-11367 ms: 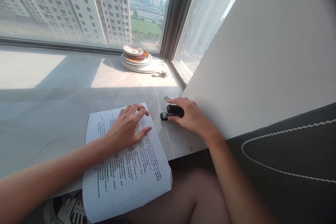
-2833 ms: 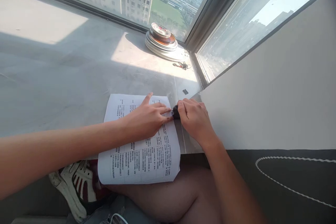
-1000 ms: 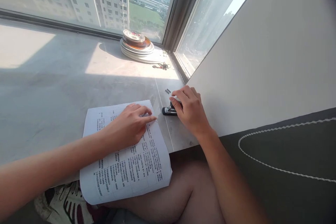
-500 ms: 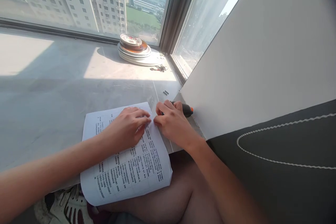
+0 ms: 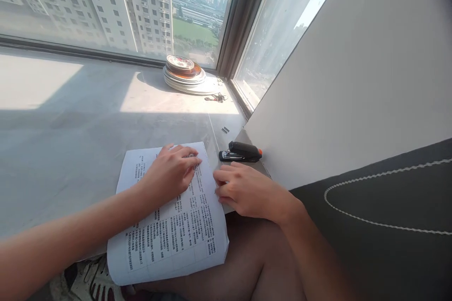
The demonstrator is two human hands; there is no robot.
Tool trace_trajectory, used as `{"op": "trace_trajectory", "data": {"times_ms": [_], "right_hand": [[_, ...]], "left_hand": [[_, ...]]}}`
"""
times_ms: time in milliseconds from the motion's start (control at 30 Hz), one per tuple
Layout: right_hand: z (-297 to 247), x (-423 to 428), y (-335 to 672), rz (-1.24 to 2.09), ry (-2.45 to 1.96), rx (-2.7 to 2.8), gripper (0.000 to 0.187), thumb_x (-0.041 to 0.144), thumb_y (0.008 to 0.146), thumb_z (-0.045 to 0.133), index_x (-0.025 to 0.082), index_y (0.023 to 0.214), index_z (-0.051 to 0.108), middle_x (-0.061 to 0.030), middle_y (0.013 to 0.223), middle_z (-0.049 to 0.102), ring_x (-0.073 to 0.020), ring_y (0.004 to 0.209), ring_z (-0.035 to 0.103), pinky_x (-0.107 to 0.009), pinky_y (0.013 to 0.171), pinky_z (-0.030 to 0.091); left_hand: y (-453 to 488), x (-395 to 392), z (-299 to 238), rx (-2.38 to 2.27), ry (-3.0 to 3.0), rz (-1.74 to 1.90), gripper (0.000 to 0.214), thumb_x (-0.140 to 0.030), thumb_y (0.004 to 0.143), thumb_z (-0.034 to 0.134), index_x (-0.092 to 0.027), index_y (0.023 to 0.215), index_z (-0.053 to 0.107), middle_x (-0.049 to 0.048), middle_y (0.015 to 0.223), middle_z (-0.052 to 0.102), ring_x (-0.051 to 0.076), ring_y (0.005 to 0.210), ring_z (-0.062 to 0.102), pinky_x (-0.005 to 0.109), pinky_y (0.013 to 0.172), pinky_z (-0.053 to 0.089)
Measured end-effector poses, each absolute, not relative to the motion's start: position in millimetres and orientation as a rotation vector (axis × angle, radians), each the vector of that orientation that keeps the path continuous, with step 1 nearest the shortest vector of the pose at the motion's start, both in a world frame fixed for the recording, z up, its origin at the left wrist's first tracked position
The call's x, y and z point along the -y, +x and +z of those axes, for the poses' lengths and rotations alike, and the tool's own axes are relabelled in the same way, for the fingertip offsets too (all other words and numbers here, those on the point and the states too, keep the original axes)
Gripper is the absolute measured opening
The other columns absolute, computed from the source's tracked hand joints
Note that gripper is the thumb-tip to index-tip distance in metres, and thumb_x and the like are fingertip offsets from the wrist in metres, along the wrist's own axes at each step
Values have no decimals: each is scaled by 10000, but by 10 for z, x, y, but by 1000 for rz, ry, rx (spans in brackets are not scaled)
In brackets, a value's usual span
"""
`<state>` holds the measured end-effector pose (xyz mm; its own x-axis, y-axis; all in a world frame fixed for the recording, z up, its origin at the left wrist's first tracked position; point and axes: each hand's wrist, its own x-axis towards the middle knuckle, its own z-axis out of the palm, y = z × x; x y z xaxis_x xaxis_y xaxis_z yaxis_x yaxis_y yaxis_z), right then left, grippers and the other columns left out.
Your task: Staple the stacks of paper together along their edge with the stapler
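Note:
A stack of printed sheets [image 5: 169, 244] lies slanted, partly on the sill and partly over my lap. My left hand [image 5: 176, 169] rests on the upper part of the sheets, fingers bent forward and apart from the thumb, tips touching the paper near its right edge. At that edge, lower down, my right hand [image 5: 243, 190] has its fingers curled together against the side of the sheets; its fingertips are partly hidden. Just beyond the right hand stands a black stapler [image 5: 243, 151] with an orange end, its jaw pointing left, touched by neither hand.
Two small staple strips [image 5: 225, 130] lie behind the stapler. A stack of plates [image 5: 185, 77] and some keys [image 5: 217, 98] sit by the window corner. A white panel [image 5: 346, 84] bounds the right side. A shoe [image 5: 93, 277] is at lower left.
My right hand has left the stapler and come down and toward me to the right edge of the sheets. The stapler now stands free. My left hand stays on the paper.

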<state>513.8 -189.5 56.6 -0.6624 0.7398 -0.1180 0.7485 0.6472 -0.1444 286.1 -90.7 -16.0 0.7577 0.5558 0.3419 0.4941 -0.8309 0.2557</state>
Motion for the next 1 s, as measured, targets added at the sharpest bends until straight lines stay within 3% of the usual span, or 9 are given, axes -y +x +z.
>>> {"op": "trace_trajectory", "data": {"times_ms": [133, 233, 367, 433, 533, 567, 667, 800, 1000], "right_hand": [[621, 1965, 5331, -425, 1180, -2818, 327, 322, 1027, 716, 227, 717, 758, 7, 786, 628, -164, 775, 518, -358, 769, 371], [627, 1956, 5456, -530, 1238, -2773, 376, 312, 983, 772, 219, 623, 710, 22, 731, 610, -147, 735, 511, -351, 748, 361], [596, 1872, 5490, -441, 1531, -2800, 430, 248, 955, 786, 197, 591, 563, 26, 754, 584, -143, 729, 500, -343, 784, 407], [560, 1810, 5472, -212, 1895, -2854, 374, 248, 992, 731, 209, 666, 552, -3, 841, 607, -172, 810, 531, -346, 799, 434], [490, 1720, 5463, 99, 2382, -2816, 172, 313, 1025, 686, 231, 884, 630, -57, 1047, 655, -229, 1001, 578, -365, 853, 476], [466, 1696, 5469, 112, 2455, -2788, 126, 350, 1026, 688, 239, 982, 649, -70, 1123, 663, -245, 1063, 587, -377, 885, 486], [403, 1639, 5491, -177, 2451, -2708, 243, 475, 1071, 607, 255, 1168, 641, -72, 1175, 687, -248, 1080, 624, -386, 902, 499], [351, 1562, 5461, -465, 2382, -2633, 403, 516, 1152, 382, 238, 978, 616, -18, 931, 689, -201, 882, 620, -345, 825, 462], [298, 1455, 5305, -403, 2268, -2759, 389, 477, 1166, 360, 241, 958, 589, -4, 936, 694, -198, 931, 631, -334, 863, 411]], "left_hand": [[2830, 861, -164, -872, 2800, 612, 348, -139, 997, 529, -237, 1157, 822, 117, 1309, 768, 318, 1121, 727, 666, 1061, 525], [2805, 833, -187, -926, 2809, 656, 385, -116, 1000, 498, -250, 1163, 821, 111, 1309, 773, 314, 1142, 731, 723, 1142, 448], [2809, 835, -217, -1023, 2810, 651, 347, -338, 1055, 564, -222, 1307, 771, 167, 1416, 725, 375, 1293, 683, 779, 1197, 365], [2833, 851, -227, -1022, 2809, 593, 472, -450, 1049, 593, -182, 1422, 702, 213, 1502, 660, 409, 1392, 618, 782, 1210, 347], [2878, 883, -237, -995, 2803, 520, 539, -447, 1057, 567, -149, 1503, 623, 234, 1574, 591, 416, 1466, 552, 769, 1227, 333], [2890, 898, -237, -989, 2800, 508, 531, -429, 1061, 554, -141, 1504, 616, 235, 1582, 582, 416, 1470, 546, 764, 1225, 340], [2914, 962, -222, -985, 2779, 517, 504, -412, 1051, 553, -139, 1469, 628, 233, 1574, 583, 420, 1453, 552, 750, 1208, 371], [2924, 1082, -183, -972, 2770, 560, 463, -422, 1026, 583, -170, 1407, 659, 219, 1525, 622, 428, 1395, 582, 735, 1154, 419], [2948, 1176, -156, -998, 2751, 552, 452, -425, 1027, 566, -183, 1393, 670, 211, 1519, 624, 441, 1392, 570, 730, 1131, 419]]}}
